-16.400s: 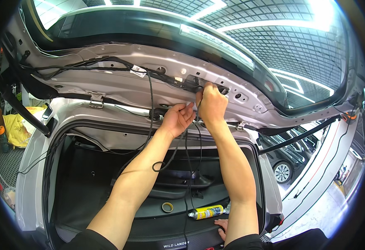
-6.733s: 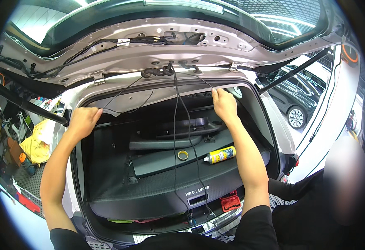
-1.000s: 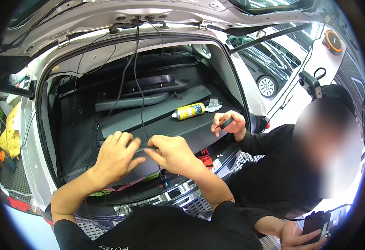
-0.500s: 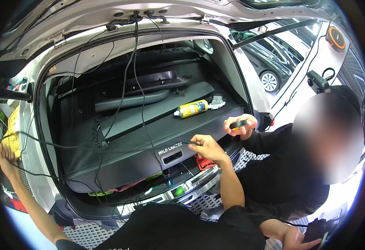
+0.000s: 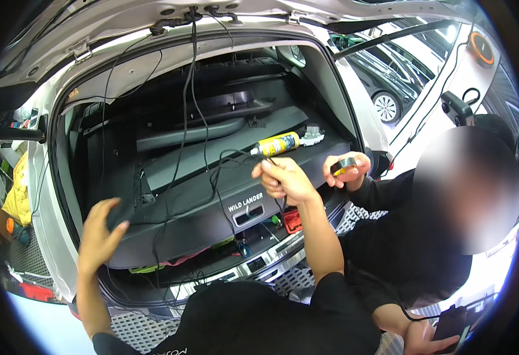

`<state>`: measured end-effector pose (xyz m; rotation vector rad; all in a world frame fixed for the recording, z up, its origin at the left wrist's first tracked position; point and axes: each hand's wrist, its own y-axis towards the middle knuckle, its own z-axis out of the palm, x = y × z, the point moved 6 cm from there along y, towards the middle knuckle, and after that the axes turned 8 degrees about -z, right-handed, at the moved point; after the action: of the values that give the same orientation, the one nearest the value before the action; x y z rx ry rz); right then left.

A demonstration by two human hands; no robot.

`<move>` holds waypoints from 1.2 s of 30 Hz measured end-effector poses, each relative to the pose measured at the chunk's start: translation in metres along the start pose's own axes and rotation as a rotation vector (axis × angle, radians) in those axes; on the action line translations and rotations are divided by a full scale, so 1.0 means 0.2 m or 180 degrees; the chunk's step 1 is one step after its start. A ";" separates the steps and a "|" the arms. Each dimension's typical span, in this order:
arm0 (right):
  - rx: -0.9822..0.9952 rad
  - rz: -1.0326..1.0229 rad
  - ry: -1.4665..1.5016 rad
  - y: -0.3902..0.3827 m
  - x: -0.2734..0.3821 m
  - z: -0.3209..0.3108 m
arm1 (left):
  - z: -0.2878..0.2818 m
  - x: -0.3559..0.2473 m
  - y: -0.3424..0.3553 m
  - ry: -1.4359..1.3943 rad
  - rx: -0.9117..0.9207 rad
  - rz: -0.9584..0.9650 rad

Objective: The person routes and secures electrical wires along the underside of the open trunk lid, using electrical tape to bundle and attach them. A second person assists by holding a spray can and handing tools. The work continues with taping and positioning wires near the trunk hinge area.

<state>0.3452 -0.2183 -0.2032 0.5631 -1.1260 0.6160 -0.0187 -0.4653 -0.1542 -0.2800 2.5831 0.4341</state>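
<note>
My right hand [image 5: 280, 177] is closed on a thin black cable [image 5: 235, 151], raised over the front of the dark cargo cover [image 5: 197, 228]. The cable loops down from it. My left hand [image 5: 100, 228] is open at the cover's left end, fingers spread. Black wires [image 5: 182, 148] hang from the raised silver tailgate [image 5: 265, 13] across the car's boot. A yellow spray can [image 5: 279, 144] lies on the cover beside a small translucent part [image 5: 311, 134] and grey trim panels [image 5: 191, 135].
At my right a co-worker [image 5: 407, 254] in dark clothes holds a roll of black tape [image 5: 343, 166] and a dark device [image 5: 452, 328]. A red case [image 5: 292, 220] sits under the cover. A yellow bag [image 5: 15, 183] is at left, a black car [image 5: 378, 89] behind.
Since half a second ago my left hand has come rightward from the far left, releasing the cable. My right hand has risen with cable. Earlier, both hands were at the tailgate or boot's top.
</note>
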 end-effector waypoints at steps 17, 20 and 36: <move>0.0065 -0.0092 -0.0072 0.03 0.14 -0.13 | 0.49 -0.60 0.80 -0.1822 0.0488 0.0448; -0.0053 -0.0384 -0.0220 0.08 0.12 -0.13 | 0.49 -0.50 0.74 -0.2010 0.0650 0.0286; -0.0470 -0.0720 -0.0199 0.20 0.11 -0.03 | 0.55 -0.47 0.70 -0.3060 0.1203 0.0000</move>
<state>0.3282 -0.1817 -0.1799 0.5756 -1.1370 0.3193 0.0719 -0.2851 -0.1609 0.0658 1.6633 0.0325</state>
